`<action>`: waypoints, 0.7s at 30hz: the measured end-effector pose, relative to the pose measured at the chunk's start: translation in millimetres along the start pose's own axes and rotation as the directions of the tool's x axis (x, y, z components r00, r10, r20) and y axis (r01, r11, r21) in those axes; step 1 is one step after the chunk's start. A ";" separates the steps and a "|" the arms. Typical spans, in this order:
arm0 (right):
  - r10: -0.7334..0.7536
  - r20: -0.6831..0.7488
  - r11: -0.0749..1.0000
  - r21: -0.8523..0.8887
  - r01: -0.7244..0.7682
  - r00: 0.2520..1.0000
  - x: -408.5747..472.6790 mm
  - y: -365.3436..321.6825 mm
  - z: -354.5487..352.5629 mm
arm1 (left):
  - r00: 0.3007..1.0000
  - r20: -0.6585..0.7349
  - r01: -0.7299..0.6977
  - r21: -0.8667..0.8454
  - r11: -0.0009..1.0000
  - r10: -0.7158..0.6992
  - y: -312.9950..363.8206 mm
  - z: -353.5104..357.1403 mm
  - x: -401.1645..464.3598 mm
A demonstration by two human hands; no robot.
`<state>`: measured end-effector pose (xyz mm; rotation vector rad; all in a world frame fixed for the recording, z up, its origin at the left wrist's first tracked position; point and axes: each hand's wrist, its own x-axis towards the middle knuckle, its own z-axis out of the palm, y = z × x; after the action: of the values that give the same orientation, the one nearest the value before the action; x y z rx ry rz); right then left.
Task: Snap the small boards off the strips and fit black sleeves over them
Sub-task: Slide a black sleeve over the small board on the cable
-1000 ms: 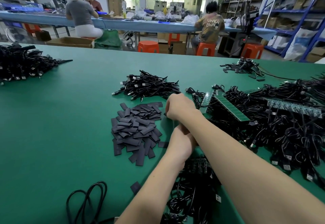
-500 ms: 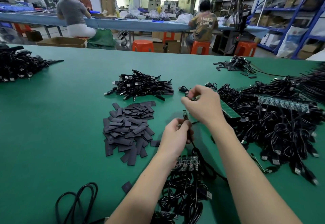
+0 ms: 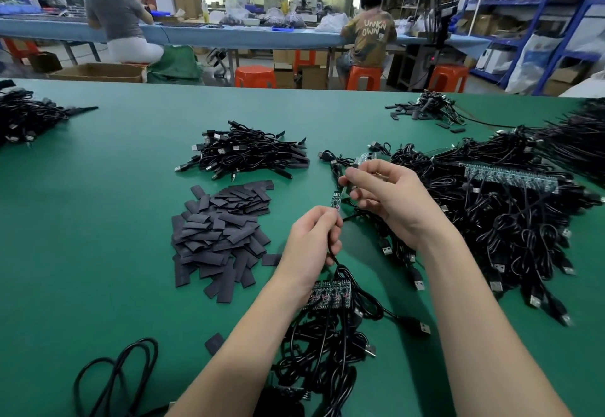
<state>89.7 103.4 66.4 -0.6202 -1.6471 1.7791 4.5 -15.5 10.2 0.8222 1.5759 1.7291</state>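
Observation:
My left hand pinches the cable end of a small board, which stands upright above its fingers. Just right of the board, my right hand pinches what looks like a black sleeve between thumb and forefinger, close to the board's top but not on it. A strip of several joined boards with cables attached lies on the green table under my left wrist. The pile of flat black sleeves lies to the left of my hands.
A heap of cables lies behind the sleeve pile. A large tangle of cables with more board strips fills the right side. A loose cable lies near left. People sit at a blue bench beyond.
My right hand came away from the sleeve pile and rose beside the board. My left hand lifted the small board upright, clear of the strip.

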 end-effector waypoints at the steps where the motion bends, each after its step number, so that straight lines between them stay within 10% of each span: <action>1: 0.003 0.002 1.000 0.022 -0.003 1.000 -0.3 0.5 -0.9 | 1.000 0.006 0.001 -0.003 1.000 -0.001 0.8 0.1 -0.8; 21: -0.057 -0.138 0.991 0.115 0.074 0.989 7.3 17.0 6.0 | 0.990 0.138 -0.012 -0.074 0.997 0.022 -0.4 0.6 -1.5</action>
<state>78.2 104.1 50.7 -0.6102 -1.4430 1.7356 5.9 -16.4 9.8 0.9014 1.4102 1.6927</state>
